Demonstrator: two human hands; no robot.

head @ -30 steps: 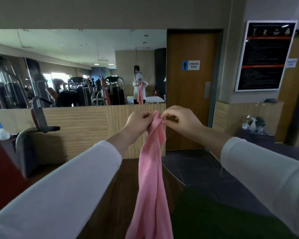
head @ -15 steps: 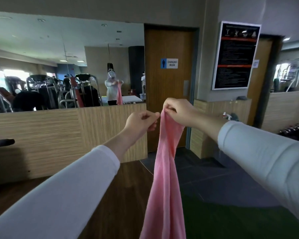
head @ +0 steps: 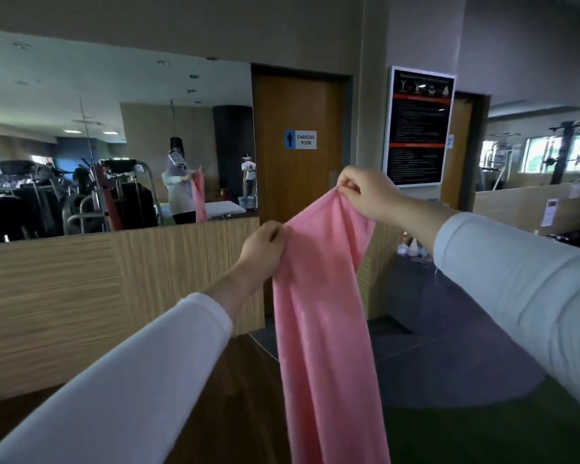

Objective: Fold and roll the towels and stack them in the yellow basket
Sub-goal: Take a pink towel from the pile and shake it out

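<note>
A pink towel (head: 322, 313) hangs in the air in front of me, its lower end running out of the bottom of the view. My left hand (head: 263, 246) pinches its top edge at the left. My right hand (head: 365, 192) pinches the same edge higher and further right. Between the two hands the top edge is partly spread, and the cloth below hangs in loose folds. No yellow basket is in view.
A wooden half wall (head: 114, 279) with a mirror above it stands ahead on the left. A wooden changing room door (head: 298, 145) is straight ahead, with a black notice board (head: 419, 128) to its right. Dark floor and a green mat (head: 482, 430) lie below.
My hands have moved apart along the towel's top edge: the right hand went up and right, the left stayed lower. The bunched top has spread open. The view has turned to the right.
</note>
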